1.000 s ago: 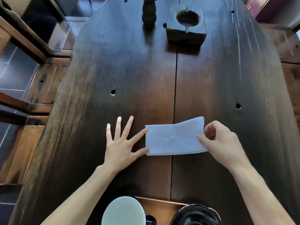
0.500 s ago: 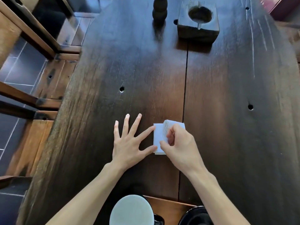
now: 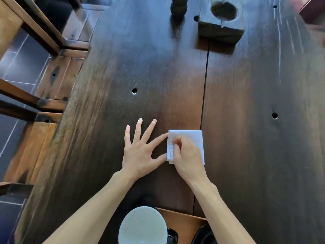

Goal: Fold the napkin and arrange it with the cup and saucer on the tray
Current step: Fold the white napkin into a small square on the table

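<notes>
A white napkin (image 3: 192,138) lies folded into a small square on the dark wooden table (image 3: 255,138). My right hand (image 3: 187,156) rests on top of it, fingertips pressing its left edge. My left hand (image 3: 140,148) lies flat on the table with fingers spread, its index finger and thumb touching the napkin's left edge. At the bottom edge a pale cup (image 3: 142,226) with a dark handle stands on a brown wooden tray (image 3: 182,221). A black saucer (image 3: 204,235) shows only partly on the tray's right.
A dark wooden block (image 3: 221,23) with a round hollow sits at the far end of the table, next to a turned wooden post (image 3: 178,7). Wooden chairs (image 3: 52,81) stand along the left over a tiled floor. A long seam runs down the tabletop.
My right hand carried the napkin's right end over to the left, halving the long rectangle into a small square, and now presses it down. My left hand stayed put.
</notes>
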`<state>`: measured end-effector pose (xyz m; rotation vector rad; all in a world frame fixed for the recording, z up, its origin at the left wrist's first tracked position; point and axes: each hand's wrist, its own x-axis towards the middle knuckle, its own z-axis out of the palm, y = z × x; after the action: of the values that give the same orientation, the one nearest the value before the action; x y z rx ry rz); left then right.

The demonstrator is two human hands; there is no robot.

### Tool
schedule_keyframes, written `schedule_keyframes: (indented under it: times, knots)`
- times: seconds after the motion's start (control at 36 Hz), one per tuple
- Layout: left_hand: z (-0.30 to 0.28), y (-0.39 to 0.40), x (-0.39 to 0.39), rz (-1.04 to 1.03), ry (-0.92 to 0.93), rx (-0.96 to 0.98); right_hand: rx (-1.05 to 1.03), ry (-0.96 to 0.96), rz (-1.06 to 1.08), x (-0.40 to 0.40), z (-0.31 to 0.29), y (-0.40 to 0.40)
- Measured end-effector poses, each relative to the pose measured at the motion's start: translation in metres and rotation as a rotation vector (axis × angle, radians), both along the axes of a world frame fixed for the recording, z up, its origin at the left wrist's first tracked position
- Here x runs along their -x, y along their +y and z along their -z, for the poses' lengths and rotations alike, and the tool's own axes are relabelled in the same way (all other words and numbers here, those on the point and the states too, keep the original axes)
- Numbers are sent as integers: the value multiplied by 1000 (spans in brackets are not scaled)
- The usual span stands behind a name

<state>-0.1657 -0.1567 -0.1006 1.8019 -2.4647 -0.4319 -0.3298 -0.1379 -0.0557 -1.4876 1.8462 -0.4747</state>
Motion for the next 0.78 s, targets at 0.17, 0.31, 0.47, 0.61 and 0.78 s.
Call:
schedule_keyframes:
  times: [0.17, 0.31, 0.47, 0.61, 0.78]
  knots:
    - [-2, -2, -2, -15, 83, -56, -211, -23, -258, 27, -12, -9]
    - [-19, -6, -1, -122, 279, -101, -106, -7, -239, 52, -23, -10]
    - [-39, 0, 18, 125, 274, 119, 82, 126, -194, 77, -14, -1]
    - [-27, -1, 32, 183, 9, 10, 72, 347, -375, 75, -8, 8]
    - [-16, 4, 24, 118, -107, -110, -146, 495, -490, 73, 3, 14]
